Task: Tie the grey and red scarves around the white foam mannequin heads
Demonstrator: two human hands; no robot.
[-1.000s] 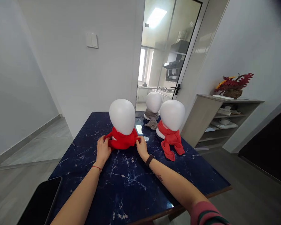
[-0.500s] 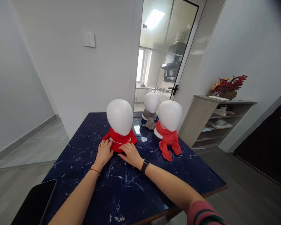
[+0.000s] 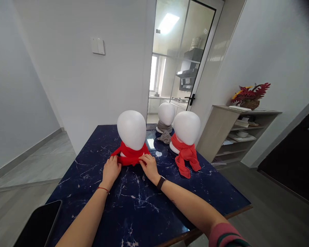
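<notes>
A white mannequin head (image 3: 132,128) stands on the table, with a bright red scarf (image 3: 130,160) around its neck. My left hand (image 3: 111,170) grips the scarf at its left side, fingers closed on the cloth. On the right side, my right hand (image 3: 149,167) pinches the scarf between thumb and fingers. The cloth between both hands lies low across the front of the neck. To the right, a second mannequin head (image 3: 187,127) wears a coral scarf (image 3: 186,154) tied in front with two hanging ends. Behind it, a third head (image 3: 166,113) has a grey scarf (image 3: 164,133).
The dark blue marbled table (image 3: 136,212) carries everything. A black phone (image 3: 38,224) lies at its near left corner. Beyond the table is a glass door (image 3: 180,61). A shelf unit (image 3: 208,137) with a flower basket (image 3: 250,103) stands at the right.
My hands have moved apart, the left one outward to the left and the right one to the right. The red cloth between them is now spread wider and straighter.
</notes>
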